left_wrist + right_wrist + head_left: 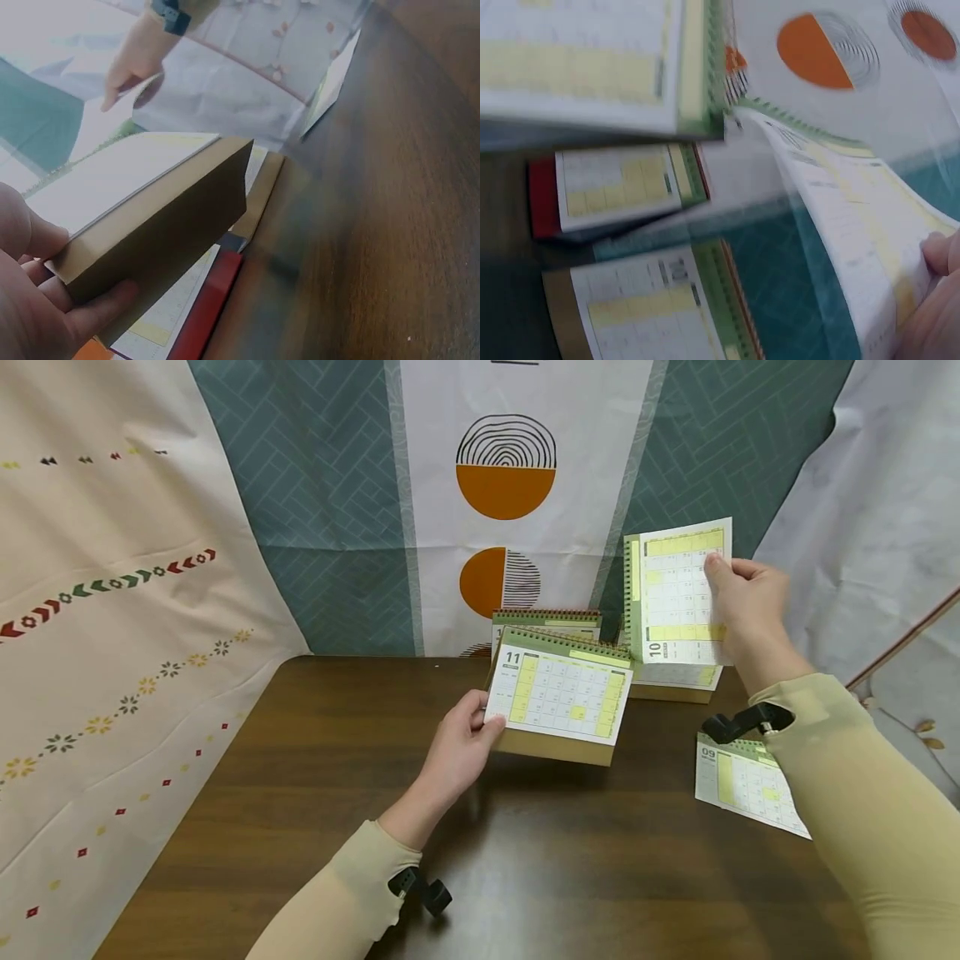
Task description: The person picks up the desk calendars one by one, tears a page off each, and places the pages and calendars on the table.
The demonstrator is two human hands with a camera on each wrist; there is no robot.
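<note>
My left hand (463,735) grips a desk calendar (562,693) by its left side, thumb on the front, and holds it tilted above the table. The calendar's page reads 11, over a brown card base (172,195). Up to the right, my right hand (753,602) pinches a calendar sheet (675,602) marked 10 between thumb and fingers. This sheet is turned sideways, its green holed edge to the left; in the right wrist view it bends. Whether that edge is wholly apart from the held calendar, I cannot tell.
Behind the sheet stands another brown-based calendar (675,693). A red-based calendar (544,195) stands behind the held one. At the right, a loose sheet (742,781) marked 09 lies on the brown table (300,793), partly under my right forearm. Patterned cloths (330,527) hang behind.
</note>
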